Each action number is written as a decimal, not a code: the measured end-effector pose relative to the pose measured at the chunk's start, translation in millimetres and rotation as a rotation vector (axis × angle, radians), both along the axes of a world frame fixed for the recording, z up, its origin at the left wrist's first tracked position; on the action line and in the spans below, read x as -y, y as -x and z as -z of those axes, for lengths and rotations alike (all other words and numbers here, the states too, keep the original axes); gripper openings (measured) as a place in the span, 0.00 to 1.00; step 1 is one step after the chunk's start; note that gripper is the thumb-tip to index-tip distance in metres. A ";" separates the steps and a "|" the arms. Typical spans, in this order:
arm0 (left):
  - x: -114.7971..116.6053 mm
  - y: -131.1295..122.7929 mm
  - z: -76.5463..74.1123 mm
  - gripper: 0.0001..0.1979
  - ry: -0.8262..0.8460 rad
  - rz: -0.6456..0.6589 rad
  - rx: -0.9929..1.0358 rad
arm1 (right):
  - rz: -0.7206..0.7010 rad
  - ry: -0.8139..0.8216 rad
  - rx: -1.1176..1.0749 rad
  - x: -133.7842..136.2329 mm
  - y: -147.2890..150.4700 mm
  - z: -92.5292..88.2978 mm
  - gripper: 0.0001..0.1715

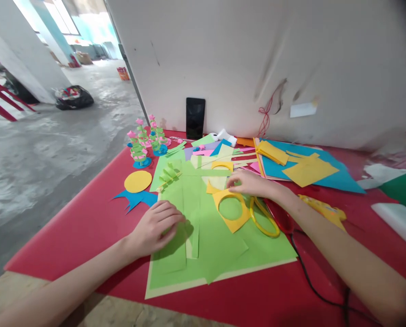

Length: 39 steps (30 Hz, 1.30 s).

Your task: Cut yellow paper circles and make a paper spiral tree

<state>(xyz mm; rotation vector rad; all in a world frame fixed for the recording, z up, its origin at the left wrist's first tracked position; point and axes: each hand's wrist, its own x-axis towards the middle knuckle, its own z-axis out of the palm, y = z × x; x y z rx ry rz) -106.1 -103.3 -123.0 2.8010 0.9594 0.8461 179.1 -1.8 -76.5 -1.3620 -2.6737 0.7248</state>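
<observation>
My left hand (157, 227) rests on the left part of the light green paper sheets (220, 245), its fingers curled and pinching the edge of a green strip. My right hand (254, 183) reaches over the middle of the sheets with its fingertips pinched on a small pale yellow paper piece (214, 183). Just below it lies a yellow paper square with a round hole (232, 210). Yellow-handled scissors (264, 217) lie beside my right wrist.
Red table cover (87, 222). Yellow paper disc (138, 181) and blue cut-out (136, 198) at left. Paper spiral trees (145, 143) behind. Black phone (195, 118) leans on the wall. Blue and yellow sheets (308, 170) at right; a black cable (312, 281) runs forward.
</observation>
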 end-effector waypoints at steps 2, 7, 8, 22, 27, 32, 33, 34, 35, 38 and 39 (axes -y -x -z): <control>0.0 0.0 -0.5 0.11 0.003 0.006 0.022 | 0.007 0.029 -0.052 -1.8 -4.1 -6.8 0.09; -1.4 -1.6 -1.0 0.11 0.034 0.000 0.045 | 0.133 0.004 -0.264 -1.1 -10.1 -29.4 0.06; -1.6 -1.8 -1.2 0.11 0.042 -0.001 0.047 | 0.163 -0.004 -0.303 -0.8 -10.9 -33.8 0.06; -4.6 -2.8 -3.7 0.10 0.141 -0.062 0.106 | 0.379 -0.210 -0.533 -13.2 -18.8 -49.8 0.03; -7.4 -3.3 -4.3 0.10 0.191 -0.087 0.150 | 0.380 -0.150 -0.647 -18.0 -18.2 -39.3 0.06; -8.1 -2.5 -4.2 0.11 0.233 -0.109 0.166 | 0.415 -0.042 -0.769 -28.9 -19.9 -31.2 0.08; -8.0 -2.4 -4.1 0.11 0.236 -0.108 0.166 | 0.414 -0.021 -0.783 -31.6 -20.3 -31.4 0.09; -7.9 -2.3 -3.9 0.11 0.238 -0.104 0.164 | 0.410 0.006 -0.789 -34.4 -20.8 -32.1 0.09; -7.9 -2.2 -3.6 0.11 0.239 -0.099 0.161 | 0.405 0.038 -0.785 -37.3 -21.0 -33.1 0.09; -8.2 -1.6 -1.8 0.10 0.236 -0.079 0.150 | 0.396 0.135 -0.706 -46.1 -19.0 -33.6 0.10; -8.5 -1.4 -1.0 0.10 0.232 -0.071 0.147 | 0.396 0.158 -0.657 -49.4 -17.1 -31.7 0.10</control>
